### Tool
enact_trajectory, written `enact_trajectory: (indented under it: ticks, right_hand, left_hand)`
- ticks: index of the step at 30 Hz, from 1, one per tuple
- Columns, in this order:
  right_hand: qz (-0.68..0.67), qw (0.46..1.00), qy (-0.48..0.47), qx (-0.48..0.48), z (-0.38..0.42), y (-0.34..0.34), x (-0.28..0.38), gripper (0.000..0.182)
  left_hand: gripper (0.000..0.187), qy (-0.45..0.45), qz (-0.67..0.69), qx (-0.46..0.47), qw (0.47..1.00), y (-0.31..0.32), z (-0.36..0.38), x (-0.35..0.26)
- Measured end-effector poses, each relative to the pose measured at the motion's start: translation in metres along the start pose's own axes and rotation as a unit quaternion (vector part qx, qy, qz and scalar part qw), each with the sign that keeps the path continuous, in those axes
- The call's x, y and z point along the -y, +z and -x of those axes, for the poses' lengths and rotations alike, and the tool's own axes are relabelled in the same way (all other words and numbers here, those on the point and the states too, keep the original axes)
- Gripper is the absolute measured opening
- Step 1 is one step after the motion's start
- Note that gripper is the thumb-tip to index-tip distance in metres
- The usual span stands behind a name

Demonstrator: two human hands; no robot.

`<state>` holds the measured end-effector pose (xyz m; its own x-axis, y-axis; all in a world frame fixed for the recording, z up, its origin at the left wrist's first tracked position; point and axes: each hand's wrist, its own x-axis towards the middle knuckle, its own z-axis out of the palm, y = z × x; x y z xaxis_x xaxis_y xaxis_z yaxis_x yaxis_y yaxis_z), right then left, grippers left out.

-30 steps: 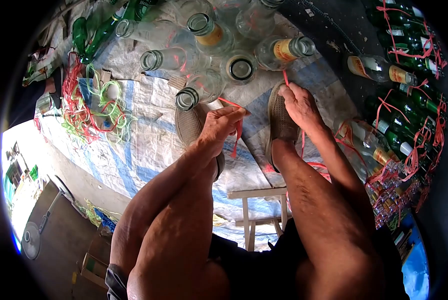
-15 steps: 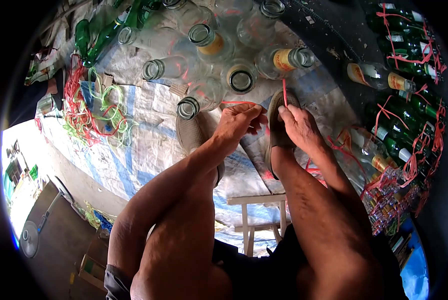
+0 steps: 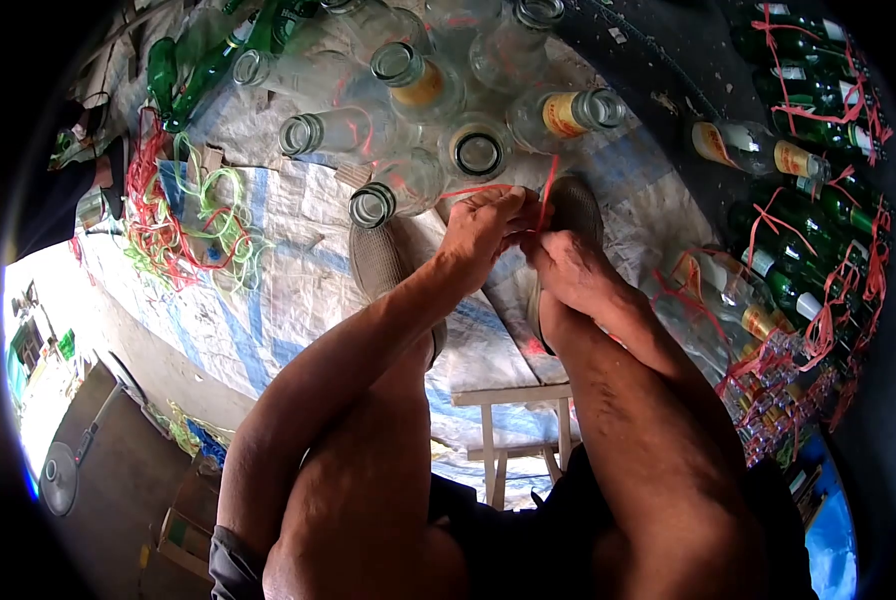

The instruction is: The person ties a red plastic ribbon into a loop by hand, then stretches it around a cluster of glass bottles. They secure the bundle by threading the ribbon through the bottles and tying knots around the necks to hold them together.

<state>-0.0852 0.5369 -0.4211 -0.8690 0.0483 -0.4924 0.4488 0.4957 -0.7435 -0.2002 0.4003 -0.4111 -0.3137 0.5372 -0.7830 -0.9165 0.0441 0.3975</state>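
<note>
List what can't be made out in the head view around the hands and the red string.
- Fingertips of the left hand and right hand: curled together, so the grip on the red string is hidden.
- String's path round the clear bottles: lost behind glass and glare.
- Label text on the green bottles: too small, warped by the lens edge.
- Right shoe: mostly covered by the right hand.

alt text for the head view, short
Both hands, left hand and right hand, pinch a red string beside a cluster of clear bottles on a woven sheet. Green bottles tied with red string lie to the right.
</note>
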Motion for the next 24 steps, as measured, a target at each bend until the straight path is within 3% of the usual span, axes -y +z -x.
enact_trajectory:
  ticks: [3, 6, 9, 10, 12, 14, 16, 18, 19, 24]
  right_hand:
    - [0.055, 0.998, -0.029, -0.009, -0.002, 0.005, 0.002, 0.031]
    - [0.021, 0.998, -0.046, -0.026, -0.003, 0.005, 0.005, 0.035]
    - [-0.05, 0.995, 0.064, 0.064, 0.007, -0.036, 0.026, 0.035]
    - [-0.061, 0.996, 0.059, 0.033, 0.007, -0.043, 0.022, 0.035]
    - [-0.056, 0.991, -0.002, -0.117, 0.0, -0.048, 0.016, 0.026]
    - [-0.03, 0.984, -0.039, -0.17, -0.01, -0.051, 0.007, 0.02]
    - [-0.155, 0.974, -0.061, -0.151, -0.023, -0.042, 0.007, 0.019]
    - [-0.163, 0.976, -0.069, -0.124, -0.029, -0.034, 0.014, 0.016]
    - [-0.085, 0.977, -0.111, -0.162, -0.033, -0.027, 0.008, 0.013]
    - [0.006, 0.981, -0.093, -0.17, -0.042, -0.014, -0.002, 0.012]
  left_hand:
    - [0.022, -0.002, 0.044, 0.021, 0.999, 0.003, -0.001, -0.005]
    - [0.02, -0.011, 0.034, 0.049, 0.998, -0.007, -0.01, -0.003]
    - [0.022, -0.016, 0.023, 0.034, 0.999, -0.009, -0.011, -0.002]
    - [0.023, -0.013, 0.013, 0.037, 0.999, -0.01, -0.011, -0.003]
    - [0.024, -0.009, 0.002, 0.042, 0.999, -0.011, -0.011, -0.002]
    - [0.022, -0.009, 0.0, 0.045, 0.999, -0.009, -0.01, 0.001]
    - [0.023, -0.02, -0.006, 0.026, 0.999, -0.007, -0.008, 0.0]
    - [0.025, -0.026, -0.006, 0.008, 1.0, -0.004, -0.006, -0.001]
    - [0.027, -0.026, -0.004, -0.001, 1.0, -0.002, -0.006, 0.0]
    - [0.03, -0.022, -0.015, -0.024, 0.999, 0.0, -0.007, 0.001]
